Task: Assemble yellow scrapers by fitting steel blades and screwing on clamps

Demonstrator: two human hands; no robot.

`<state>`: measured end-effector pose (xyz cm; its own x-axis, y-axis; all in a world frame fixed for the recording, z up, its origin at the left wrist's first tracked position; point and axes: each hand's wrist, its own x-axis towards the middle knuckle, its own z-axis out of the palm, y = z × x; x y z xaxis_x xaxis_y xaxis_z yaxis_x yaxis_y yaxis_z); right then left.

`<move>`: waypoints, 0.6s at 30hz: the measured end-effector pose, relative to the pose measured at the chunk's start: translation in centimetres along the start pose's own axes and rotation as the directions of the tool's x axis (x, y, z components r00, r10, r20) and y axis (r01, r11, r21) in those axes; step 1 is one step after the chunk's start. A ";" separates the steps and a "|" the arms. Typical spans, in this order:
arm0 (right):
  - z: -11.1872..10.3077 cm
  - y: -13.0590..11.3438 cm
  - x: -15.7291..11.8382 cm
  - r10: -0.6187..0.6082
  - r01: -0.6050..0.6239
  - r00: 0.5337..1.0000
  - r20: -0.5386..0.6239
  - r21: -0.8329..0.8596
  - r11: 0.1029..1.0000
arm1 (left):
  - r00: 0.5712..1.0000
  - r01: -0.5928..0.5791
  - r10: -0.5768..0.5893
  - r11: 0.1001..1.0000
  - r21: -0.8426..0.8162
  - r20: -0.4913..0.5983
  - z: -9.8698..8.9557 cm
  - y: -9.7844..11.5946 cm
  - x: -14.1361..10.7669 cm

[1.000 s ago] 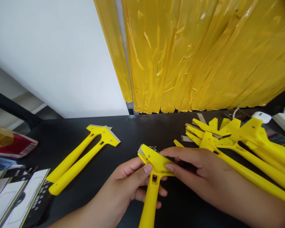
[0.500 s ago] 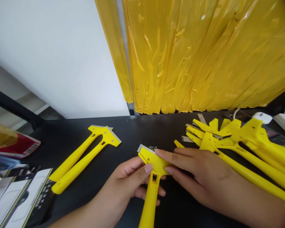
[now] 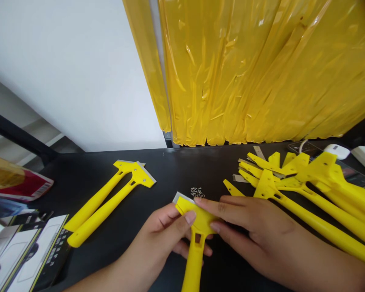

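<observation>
A yellow scraper (image 3: 195, 259) with a metal blade (image 3: 182, 197) along its head stands in front of me, handle toward me. My left hand (image 3: 167, 231) is closed on the left of its head, thumb on the front and fingers behind. On the head's right side, my right hand (image 3: 246, 227) pinches it, index fingertip at the blade edge. Small screws (image 3: 197, 191) lie in a pile just beyond the head. Two scrapers with blades (image 3: 109, 202) rest together at the left. Several yellow handles and loose head pieces (image 3: 307, 194) are heaped at the right.
White and black boxes (image 3: 33, 251) and a red and yellow packet (image 3: 21, 178) are at the left edge of the black table (image 3: 170, 170). A white earphone case (image 3: 337, 151) lies at the back right. Yellow plastic film (image 3: 246, 73) hangs behind.
The scraper's head has moved slightly down toward me, and more of the screw pile shows beyond it. Both hands keep hold of it.
</observation>
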<state>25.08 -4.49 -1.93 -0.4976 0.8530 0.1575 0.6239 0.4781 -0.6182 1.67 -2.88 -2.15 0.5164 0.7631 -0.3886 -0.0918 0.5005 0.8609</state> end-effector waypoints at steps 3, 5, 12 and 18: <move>0.2 -0.4 0.1 0.061 -0.061 0.998 0.008 0.159 0.985 | 1.000 0.000 0.000 1.000 0.007 0.017 0.0 -0.1 0.0; 0.1 -0.7 0.3 0.132 -0.132 0.991 0.021 0.301 0.944 | 0.999 0.001 0.000 1.000 -0.019 0.033 0.1 0.0 0.0; -0.6 -1.1 1.0 0.350 -0.386 0.921 0.174 0.549 0.742 | 0.997 0.024 -0.018 0.997 -0.071 0.076 0.1 0.5 -0.1; -1.0 -1.2 1.3 0.308 -0.365 0.930 0.200 0.585 0.724 | 0.997 0.015 -0.010 0.997 -0.075 0.078 0.2 0.6 -0.2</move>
<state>24.30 -3.71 -0.20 -0.3913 0.8987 -0.1979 0.2806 -0.0883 -0.9558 1.69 -2.80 -1.51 0.5819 0.7241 -0.3702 -0.1471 0.5413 0.8279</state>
